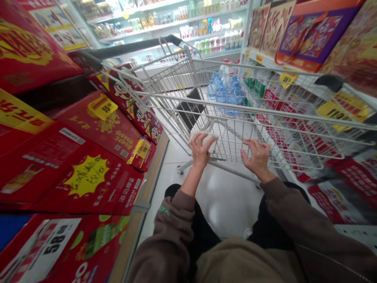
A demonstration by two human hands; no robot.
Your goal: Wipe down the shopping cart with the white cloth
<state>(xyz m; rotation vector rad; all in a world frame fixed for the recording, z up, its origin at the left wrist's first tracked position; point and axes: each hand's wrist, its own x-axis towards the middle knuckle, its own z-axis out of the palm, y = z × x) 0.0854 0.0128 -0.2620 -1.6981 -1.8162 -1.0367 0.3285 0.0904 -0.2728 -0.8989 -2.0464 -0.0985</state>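
Note:
A wire shopping cart (219,151) stands close in front of my knees, its long side toward me. My left hand (201,148) presses a crumpled white cloth (212,146) against the lower wires, fingers bent over it. Part of the cloth is hidden under the hand. To the right, my right hand (257,155) is at the same side of the basket, fingers curved and thumb apart, with nothing seen in it. Its fingertips are at the wires; whether they press on them I cannot tell. A dark panel (191,109) sits at the cart's handle end.
Red boxes (103,177) with price tags are stacked on the left. Wrapped bottle packs (282,94) and gift boxes (312,33) line the right shelf. Large blue water bottles (234,92) stand on the floor behind the cart, before a lit cooler (171,19).

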